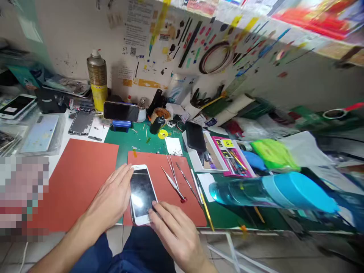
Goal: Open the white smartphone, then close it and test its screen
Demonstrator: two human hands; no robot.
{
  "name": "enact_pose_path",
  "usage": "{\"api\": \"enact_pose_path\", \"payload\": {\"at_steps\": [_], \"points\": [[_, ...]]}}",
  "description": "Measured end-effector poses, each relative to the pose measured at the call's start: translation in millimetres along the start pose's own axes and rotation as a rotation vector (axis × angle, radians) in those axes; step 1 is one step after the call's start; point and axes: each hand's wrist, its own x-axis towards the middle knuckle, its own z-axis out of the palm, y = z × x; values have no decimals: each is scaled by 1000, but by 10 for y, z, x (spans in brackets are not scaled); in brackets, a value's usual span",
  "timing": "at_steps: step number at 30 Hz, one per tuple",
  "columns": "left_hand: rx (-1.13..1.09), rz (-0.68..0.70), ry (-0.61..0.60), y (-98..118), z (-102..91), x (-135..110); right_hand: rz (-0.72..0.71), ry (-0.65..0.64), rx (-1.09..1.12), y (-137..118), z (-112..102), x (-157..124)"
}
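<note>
A white smartphone (142, 194) lies face up on a red mat (170, 197) at the bench's near edge. My left hand (112, 199) rests flat along the phone's left side, fingers stretched out and touching its edge. My right hand (170, 227) is at the phone's lower right corner, fingers extended, fingertips on its bottom edge. Neither hand grips anything. Several thin metal tools (178, 180) lie on the mat just right of the phone.
A larger red mat (76, 178) lies to the left. A blue water bottle (273, 193) lies on its side at the right. A dark phone (121, 111) stands on a blue holder, with a spray can (97, 77) behind. Boxes, phones and parts crowd the bench.
</note>
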Motion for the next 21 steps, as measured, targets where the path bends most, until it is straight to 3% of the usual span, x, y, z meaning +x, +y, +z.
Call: {"api": "enact_pose_path", "payload": {"at_steps": [6, 9, 12, 14, 18, 21], "points": [[-47, -5, 23, 3, 43, -9, 78, -63, 42, -73, 0, -10], [-166, -43, 70, 23, -36, -48, 230, -46, 38, -278, 49, 3], [-370, -235, 217, 58, -177, -156, 497, -12, -66, -562, 173, 87], [-566, -409, 287, 73, -258, -254, 597, -15, -124, -713, 268, 160], [-963, -619, 190, 70, -313, -379, 669, -40, -106, -801, 373, 244], [-1157, -749, 94, 83, -318, -322, 694, -53, -70, -755, 369, 267]]}}
